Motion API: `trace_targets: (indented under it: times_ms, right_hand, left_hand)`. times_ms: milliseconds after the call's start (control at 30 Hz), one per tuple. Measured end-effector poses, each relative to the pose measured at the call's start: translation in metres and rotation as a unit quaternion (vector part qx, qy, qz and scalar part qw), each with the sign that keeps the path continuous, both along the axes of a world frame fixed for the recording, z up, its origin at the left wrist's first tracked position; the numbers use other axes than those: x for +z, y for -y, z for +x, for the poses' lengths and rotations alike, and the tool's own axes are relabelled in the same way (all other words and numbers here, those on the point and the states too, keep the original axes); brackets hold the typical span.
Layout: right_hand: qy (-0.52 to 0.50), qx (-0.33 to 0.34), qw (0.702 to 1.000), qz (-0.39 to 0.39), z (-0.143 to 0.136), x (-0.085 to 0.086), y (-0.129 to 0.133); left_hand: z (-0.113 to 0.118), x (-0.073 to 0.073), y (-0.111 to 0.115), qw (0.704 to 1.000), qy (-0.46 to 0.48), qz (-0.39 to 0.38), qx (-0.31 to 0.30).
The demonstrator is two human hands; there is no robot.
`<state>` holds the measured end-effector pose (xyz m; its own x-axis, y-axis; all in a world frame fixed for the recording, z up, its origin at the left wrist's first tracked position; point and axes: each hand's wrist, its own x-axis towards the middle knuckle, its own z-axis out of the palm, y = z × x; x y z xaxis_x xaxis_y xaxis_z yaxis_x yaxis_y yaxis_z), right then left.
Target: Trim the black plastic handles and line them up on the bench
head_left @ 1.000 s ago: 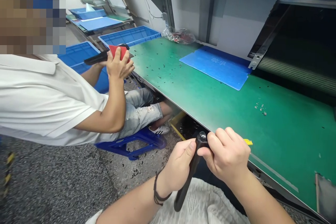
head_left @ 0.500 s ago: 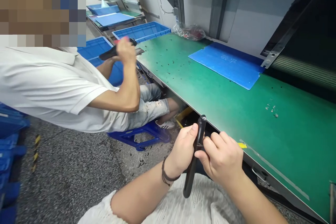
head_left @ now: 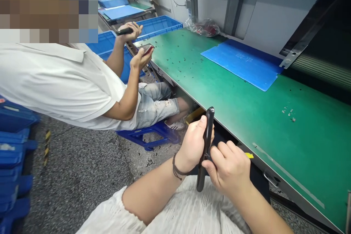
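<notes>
My left hand point(head_left: 193, 140) is wrapped round a long, glossy black part point(head_left: 208, 128), its thumb along the upper section. The part stands nearly upright above my lap, with its lower end near my white top. My right hand point(head_left: 229, 164) is closed beside the part's middle, on a tool whose yellow end point(head_left: 249, 155) sticks out behind the fist. A small dark tip between the right fingers meets the part's edge. The rest of the tool is hidden by the fingers.
A green table point(head_left: 233, 106) runs along the right, bearing a blue sheet point(head_left: 244, 64), a plastic bag point(head_left: 204, 27) and scattered black scraps. A person in a white shirt point(head_left: 82, 84) sits at the left on a blue stool point(head_left: 149, 135), holding dark objects. Blue crates point(head_left: 161, 27) stand beyond.
My right hand and the tool have moved down along the black part. The other person's hands have separated, each now with an object. The view has shifted slightly.
</notes>
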<state>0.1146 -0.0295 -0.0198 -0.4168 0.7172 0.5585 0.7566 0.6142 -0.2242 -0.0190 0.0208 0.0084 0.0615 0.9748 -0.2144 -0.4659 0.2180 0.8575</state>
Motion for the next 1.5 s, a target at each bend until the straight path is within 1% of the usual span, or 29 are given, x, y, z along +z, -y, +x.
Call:
trace_targets:
  times_ms: [200, 300, 400, 500, 633, 733, 800, 867, 933, 967, 1000, 1067, 1133, 1167, 1200, 1267, 1300, 1333, 1400, 1467, 1500]
  right_hand:
    - [0.022, 0.038, 0.999, -0.022, -0.003, -0.005, 0.006]
    - [0.025, 0.058, 0.997, -0.036, -0.007, -0.006, 0.008]
    - [0.042, 0.072, 0.996, -0.04, -0.012, -0.007, 0.009]
    - [0.056, 0.07, 0.996, -0.015, -0.02, -0.012, 0.006]
    - [0.051, 0.061, 0.996, 0.043, -0.03, -0.022, 0.001]
    - [-0.005, 0.07, 0.993, 0.096, -0.033, -0.029, -0.001]
    - [-0.05, 0.08, 0.99, 0.104, -0.033, -0.035, -0.004]
    - [-0.04, 0.055, 0.996, 0.054, -0.031, -0.041, -0.009]
    - [0.018, 0.007, 0.999, -0.036, -0.027, -0.045, -0.015]
    - [0.037, -0.01, 0.996, -0.081, -0.026, -0.046, -0.018]
    - [0.034, -0.012, 0.992, -0.122, -0.025, -0.046, -0.02]
    - [-0.036, 0.026, 0.981, -0.19, -0.029, -0.044, -0.022]
    - [-0.117, 0.057, 0.966, -0.221, -0.039, -0.04, -0.022]
    - [-0.139, 0.054, 0.966, -0.209, -0.046, -0.039, -0.022]
    - [-0.144, 0.034, 0.973, -0.177, -0.053, -0.038, -0.023]
    - [-0.126, -0.023, 0.988, -0.088, -0.064, -0.04, -0.026]
    - [-0.117, -0.034, 0.991, -0.055, -0.067, -0.042, -0.028]
    - [-0.12, -0.028, 0.992, -0.038, -0.067, -0.044, -0.03]
    - [-0.166, 0.011, 0.985, -0.045, -0.062, -0.049, -0.032]
    - [-0.23, 0.039, 0.97, -0.062, -0.052, -0.054, -0.033]
    - [-0.251, 0.04, 0.965, -0.068, -0.046, -0.056, -0.034]
  left_hand:
    - [-0.008, 0.005, -0.01, 0.999, 0.018, -0.011, 0.027]
    - [-0.017, 0.005, -0.019, 0.998, 0.039, -0.029, 0.036]
    - [-0.028, 0.004, -0.029, 0.995, 0.067, -0.047, 0.058]
    - [-0.04, -0.001, -0.036, 0.989, 0.094, -0.071, 0.087]
    - [-0.056, -0.011, -0.044, 0.975, 0.118, -0.109, 0.154]
    - [-0.07, -0.017, -0.049, 0.96, 0.127, -0.141, 0.208]
    - [-0.081, -0.018, -0.052, 0.951, 0.125, -0.149, 0.24]
    - [-0.09, -0.018, -0.052, 0.944, 0.122, -0.141, 0.271]
    - [-0.097, -0.019, -0.053, 0.938, 0.117, -0.129, 0.3]
    - [-0.1, -0.021, -0.054, 0.935, 0.113, -0.122, 0.314]
    - [-0.101, -0.023, -0.054, 0.931, 0.108, -0.115, 0.33]
    - [-0.1, -0.03, -0.055, 0.919, 0.092, -0.098, 0.371]
    - [-0.095, -0.039, -0.056, 0.903, 0.07, -0.075, 0.418]
    - [-0.091, -0.042, -0.055, 0.896, 0.058, -0.059, 0.436]
    - [-0.087, -0.046, -0.054, 0.891, 0.045, -0.041, 0.451]
    - [-0.079, -0.048, -0.051, 0.882, 0.015, 0.004, 0.472]
    - [-0.076, -0.048, -0.049, 0.877, 0.002, 0.026, 0.48]
    - [-0.075, -0.047, -0.048, 0.873, -0.008, 0.043, 0.486]
    - [-0.076, -0.044, -0.048, 0.866, -0.012, 0.051, 0.497]
    - [-0.085, -0.042, -0.051, 0.864, 0.008, 0.024, 0.503]
    - [-0.09, -0.042, -0.053, 0.863, 0.024, 0.006, 0.505]
